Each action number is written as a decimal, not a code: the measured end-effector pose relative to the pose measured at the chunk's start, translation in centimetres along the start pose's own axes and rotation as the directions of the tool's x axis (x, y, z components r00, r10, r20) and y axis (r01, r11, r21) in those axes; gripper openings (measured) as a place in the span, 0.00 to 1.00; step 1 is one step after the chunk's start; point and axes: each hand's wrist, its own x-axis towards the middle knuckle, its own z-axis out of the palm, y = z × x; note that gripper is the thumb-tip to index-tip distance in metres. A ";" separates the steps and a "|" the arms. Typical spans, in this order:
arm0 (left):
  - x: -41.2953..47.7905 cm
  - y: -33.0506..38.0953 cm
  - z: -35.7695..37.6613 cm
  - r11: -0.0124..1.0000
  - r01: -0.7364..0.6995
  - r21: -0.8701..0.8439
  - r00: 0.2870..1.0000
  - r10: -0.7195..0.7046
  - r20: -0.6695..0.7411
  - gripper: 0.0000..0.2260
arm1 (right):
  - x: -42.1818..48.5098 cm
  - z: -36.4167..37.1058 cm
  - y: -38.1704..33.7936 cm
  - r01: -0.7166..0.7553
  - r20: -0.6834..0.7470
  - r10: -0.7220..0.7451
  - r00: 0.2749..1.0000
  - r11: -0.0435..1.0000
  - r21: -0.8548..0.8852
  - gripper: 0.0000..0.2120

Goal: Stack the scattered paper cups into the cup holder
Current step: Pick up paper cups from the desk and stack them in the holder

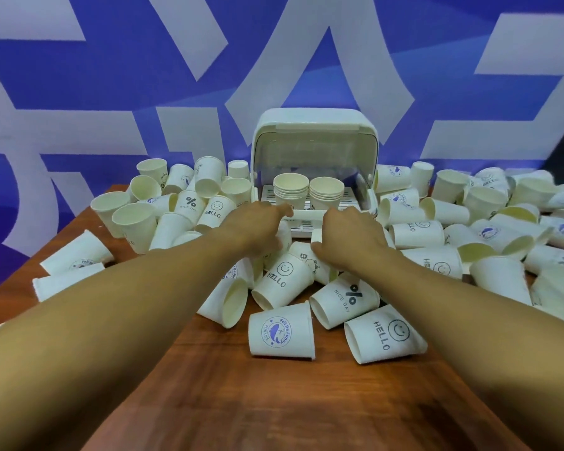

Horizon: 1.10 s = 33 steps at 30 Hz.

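Note:
The white cup holder [315,125] stands at the table's back middle with its lid raised. Two short stacks of paper cups [290,185] [326,188] sit upright on its tray. Scattered paper cups [282,283] lie on their sides all around it. My left hand [254,226] reaches over a cup [284,237] just before the tray's front edge, its fingertips near that edge; its grip is hidden. My right hand [350,237] is beside it, thumb and curled fingers round the rim of a small white cup [317,236].
The wooden table [274,402] shows bare wood nearest me. Cups pile thickly to the left [134,222] and right [498,278] of the holder. A blue and white patterned wall [111,76] rises right behind the table.

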 end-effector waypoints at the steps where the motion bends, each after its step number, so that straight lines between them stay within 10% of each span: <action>1: 0.1 0.0 0.0 1.000 0.008 -0.005 1.000 -0.008 0.006 0.29 | 0.0 0.2 0.0 -0.012 0.007 0.011 1.000 1.000 0.022 0.15; 15: -0.3 -1.7 -2.9 0.946 0.234 -0.224 0.956 -0.266 -0.123 0.28 | 1.1 -1.3 0.2 -0.161 0.061 0.150 0.987 0.874 0.458 0.10; 26: -0.3 0.2 -4.7 0.663 0.164 -0.730 0.818 -0.505 -0.275 0.31 | -0.2 -3.5 0.6 -0.056 -0.338 0.360 0.870 0.752 0.657 0.07; 33: -0.7 -0.2 -4.6 0.677 0.083 -0.731 0.811 -0.473 -0.346 0.42 | 0.5 -3.0 0.2 -0.009 -0.421 0.381 0.823 0.749 0.662 0.05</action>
